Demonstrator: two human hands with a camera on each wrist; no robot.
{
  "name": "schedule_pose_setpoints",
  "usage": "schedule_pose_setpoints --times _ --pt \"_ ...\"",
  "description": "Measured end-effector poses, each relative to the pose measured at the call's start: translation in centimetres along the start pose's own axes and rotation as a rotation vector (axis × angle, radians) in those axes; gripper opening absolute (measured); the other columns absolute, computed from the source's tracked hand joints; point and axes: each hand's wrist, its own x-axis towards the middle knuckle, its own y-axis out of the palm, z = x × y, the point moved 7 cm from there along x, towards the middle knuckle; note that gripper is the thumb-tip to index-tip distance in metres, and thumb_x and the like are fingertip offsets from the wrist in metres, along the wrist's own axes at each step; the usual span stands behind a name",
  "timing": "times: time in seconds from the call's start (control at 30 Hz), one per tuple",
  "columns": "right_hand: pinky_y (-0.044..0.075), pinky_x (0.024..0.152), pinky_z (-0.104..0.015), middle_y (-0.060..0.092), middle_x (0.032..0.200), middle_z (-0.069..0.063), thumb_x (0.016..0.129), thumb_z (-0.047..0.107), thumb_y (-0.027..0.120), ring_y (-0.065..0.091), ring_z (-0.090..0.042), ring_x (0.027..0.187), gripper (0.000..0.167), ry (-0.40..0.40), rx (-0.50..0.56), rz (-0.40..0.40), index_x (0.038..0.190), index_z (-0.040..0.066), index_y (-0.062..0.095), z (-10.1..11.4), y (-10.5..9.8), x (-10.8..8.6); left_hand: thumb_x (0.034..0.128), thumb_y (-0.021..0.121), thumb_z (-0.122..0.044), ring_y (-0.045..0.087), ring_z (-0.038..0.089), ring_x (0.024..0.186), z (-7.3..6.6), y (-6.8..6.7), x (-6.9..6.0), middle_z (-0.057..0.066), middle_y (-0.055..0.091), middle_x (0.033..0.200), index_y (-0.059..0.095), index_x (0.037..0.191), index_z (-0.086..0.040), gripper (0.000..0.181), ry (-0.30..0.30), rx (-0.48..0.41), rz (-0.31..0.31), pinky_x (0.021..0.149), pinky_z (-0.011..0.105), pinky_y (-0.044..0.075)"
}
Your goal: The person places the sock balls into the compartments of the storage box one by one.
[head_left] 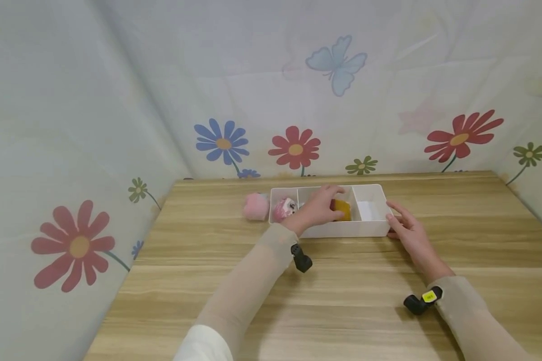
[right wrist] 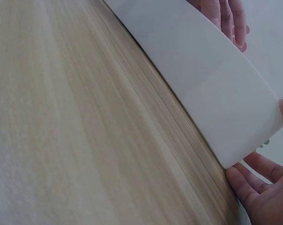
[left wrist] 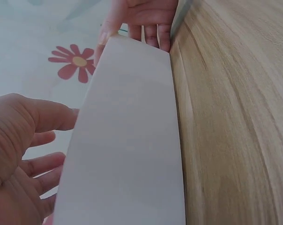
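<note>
A long white divided box [head_left: 343,229] stands on the table. My left hand [head_left: 317,206] reaches over its middle compartment, fingers apart, beside a yellow item [head_left: 343,209] whose kind I cannot tell. In the left wrist view the thumb and loosely bent fingers [left wrist: 43,164] show along the box's rim, with nothing seen between them. My right hand [head_left: 411,235] holds the box's right end, thumb at the upper corner and fingers [right wrist: 242,185] at the lower one. A pink-and-white round item [head_left: 283,209] lies in the left compartment, partly behind my left wrist.
A soft-looking pink item [head_left: 256,206] sits on the table just left of the box. Something white [head_left: 368,210] lies in the right compartment. The wooden table [head_left: 343,301] meets a flower-printed curtain [head_left: 262,90] at the back.
</note>
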Motion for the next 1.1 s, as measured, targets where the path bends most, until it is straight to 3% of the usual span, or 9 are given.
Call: schedule_pose_setpoints --times 0.4,0.8,1.1 --pt "0.050 0.074 -0.019 0.046 0.122 -0.024 0.095 0.041 0.047 0.056 -0.003 0.086 0.059 0.005 0.006 -0.005 0.145 0.014 0.031 -0.1 0.2 0.0 0.0850 0.068 -0.021 0.047 0.024 0.118 0.6 -1.3 -1.4 0.009 0.043 0.136 0.048 0.132 -0.009 0.052 -0.016 -0.042 -0.018 0.095 0.030 0.042" --pt "0.050 0.074 -0.019 0.046 0.121 -0.023 0.095 0.042 0.046 0.056 -0.003 0.086 0.059 0.007 0.009 -0.003 0.146 0.016 0.031 0.0 0.1 -0.2 0.0852 0.066 -0.017 0.046 0.027 0.119 1.7 -3.3 -2.9 0.006 0.044 0.135 0.047 0.133 -0.010 0.052 -0.052 -0.105 -0.045 0.096 0.034 0.041" --pt "0.050 0.073 -0.019 0.047 0.118 -0.019 0.095 0.041 0.047 0.056 -0.002 0.085 0.058 0.009 0.014 -0.014 0.145 0.018 0.033 0.0 0.1 -0.1 0.0855 0.067 -0.023 0.045 0.025 0.120 3.1 -5.2 -4.2 0.006 0.043 0.138 0.044 0.135 -0.010 0.057 -0.053 -0.060 -0.116 0.098 0.034 0.040"
